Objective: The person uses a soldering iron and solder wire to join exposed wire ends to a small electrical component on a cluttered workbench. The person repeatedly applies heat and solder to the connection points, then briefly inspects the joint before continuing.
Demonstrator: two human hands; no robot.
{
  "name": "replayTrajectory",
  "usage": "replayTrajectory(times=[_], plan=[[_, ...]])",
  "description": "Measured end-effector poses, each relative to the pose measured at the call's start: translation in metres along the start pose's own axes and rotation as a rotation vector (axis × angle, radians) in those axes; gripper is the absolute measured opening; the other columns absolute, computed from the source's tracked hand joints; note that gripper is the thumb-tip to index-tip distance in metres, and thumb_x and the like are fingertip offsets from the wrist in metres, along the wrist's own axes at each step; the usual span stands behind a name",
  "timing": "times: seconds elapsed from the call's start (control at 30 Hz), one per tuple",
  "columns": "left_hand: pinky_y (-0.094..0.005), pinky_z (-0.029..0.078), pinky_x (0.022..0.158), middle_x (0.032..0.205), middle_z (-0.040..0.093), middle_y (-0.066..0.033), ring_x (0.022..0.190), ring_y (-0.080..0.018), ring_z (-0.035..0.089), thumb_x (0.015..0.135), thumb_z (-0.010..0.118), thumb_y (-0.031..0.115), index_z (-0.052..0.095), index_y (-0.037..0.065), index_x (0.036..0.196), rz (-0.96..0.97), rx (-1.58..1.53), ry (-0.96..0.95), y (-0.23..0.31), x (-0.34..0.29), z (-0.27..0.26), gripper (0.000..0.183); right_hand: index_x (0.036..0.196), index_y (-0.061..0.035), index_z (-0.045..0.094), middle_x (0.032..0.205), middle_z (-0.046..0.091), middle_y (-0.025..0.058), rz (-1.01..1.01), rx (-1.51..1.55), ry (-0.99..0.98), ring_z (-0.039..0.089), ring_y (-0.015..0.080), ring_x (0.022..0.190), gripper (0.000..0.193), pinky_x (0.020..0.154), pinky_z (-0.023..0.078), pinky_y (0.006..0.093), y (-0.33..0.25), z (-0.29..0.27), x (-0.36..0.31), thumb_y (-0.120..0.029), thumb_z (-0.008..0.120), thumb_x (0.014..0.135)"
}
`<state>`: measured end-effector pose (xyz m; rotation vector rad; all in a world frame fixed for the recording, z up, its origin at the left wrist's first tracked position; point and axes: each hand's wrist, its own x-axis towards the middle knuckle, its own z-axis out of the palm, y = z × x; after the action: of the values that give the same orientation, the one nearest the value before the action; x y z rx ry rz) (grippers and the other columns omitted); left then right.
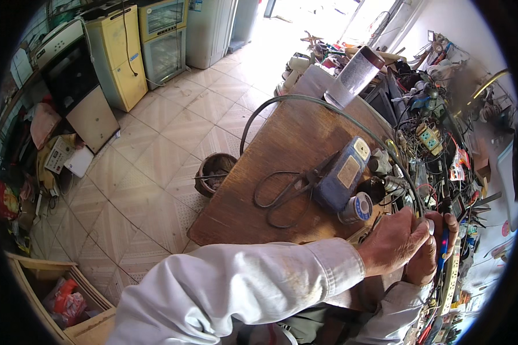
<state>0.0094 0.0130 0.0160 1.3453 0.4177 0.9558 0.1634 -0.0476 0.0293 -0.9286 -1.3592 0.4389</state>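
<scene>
My left hand (392, 241) reaches across in a white sleeve and pinches the end of a grey cable (305, 99) that loops over the wooden table (282, 144). My right hand (437, 253) sits just behind it and grips a tool with a blue handle (444, 244). Both hands meet at the table's right edge, beside a blue box-shaped device (342, 178) and a small round spool (358, 208). Large black scissors (290, 187) lie flat to the left of the blue device.
Tangled wires, sockets and small tools crowd the bench on the right (437, 144). A clear cylinder (354, 77) stands at the table's far end. A small basket (213, 172) sits on the tiled floor; a yellow cabinet (121, 54) and a wooden crate (57, 293) stand left.
</scene>
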Motion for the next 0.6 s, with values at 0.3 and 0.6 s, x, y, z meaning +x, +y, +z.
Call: replayTrajectory(times=[0.3,0.6], plan=[[-0.0440,0.048,0.072,0.080,0.060,-0.0237,0.080,-0.0396,0.061,0.097,0.052,0.040,0.054,-0.005,0.092,0.052,0.010,0.035,0.003,0.002,-0.001,0.046,0.133,-0.0015,0.046,0.114,0.061,0.0130,0.092,-0.050,0.118,0.060,0.0203,0.103,0.049,0.091,0.049,0.0325,-0.024,0.013,-0.001,-0.018,0.067,0.092],[-0.0425,0.048,0.069,0.082,0.063,-0.0217,0.077,-0.0336,0.062,0.092,0.057,0.036,0.056,-0.005,0.090,0.029,-0.066,-0.030,0.004,0.008,0.001,0.041,0.134,-0.0021,0.046,0.115,0.063,0.0144,0.090,-0.227,0.032,0.061,0.0219,0.106,0.057,0.093,0.048,0.0333,-0.047,0.014,0.001,-0.016,0.074,0.086]])
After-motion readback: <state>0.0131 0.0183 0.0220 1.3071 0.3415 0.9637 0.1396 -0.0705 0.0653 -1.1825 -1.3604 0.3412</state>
